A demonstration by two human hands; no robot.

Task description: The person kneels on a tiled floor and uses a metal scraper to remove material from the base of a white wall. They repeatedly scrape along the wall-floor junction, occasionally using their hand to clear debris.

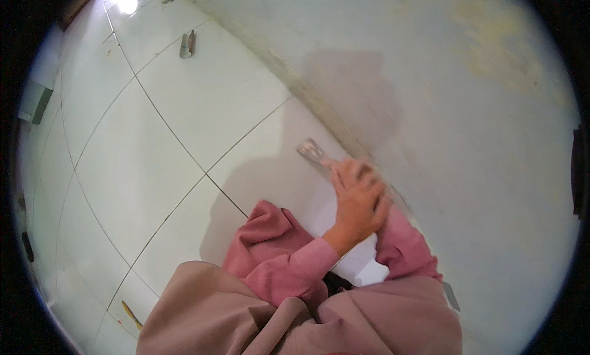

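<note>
A metal tool with a slotted head, like a spatula (312, 151), points up and left, just above the tiles beside the foot of the wall. My right hand (364, 169), blurred, is closed around its handle. Across it lies my left hand (356, 204), its fingers bent around the handle and the right hand together. The handle is mostly hidden by the fingers. Below the hands, between my pink-sleeved forearms, shows a white piece with a ragged edge (372, 274); what it is I cannot tell.
The pale wall (467, 140) rises close on the right, with a rough strip at its foot. White tiles (172, 121) spread left. On them lie a small curved metal piece (187, 45) and a yellowish stick-like thing (131, 315). A grey box-like thing (38, 103) stands far left.
</note>
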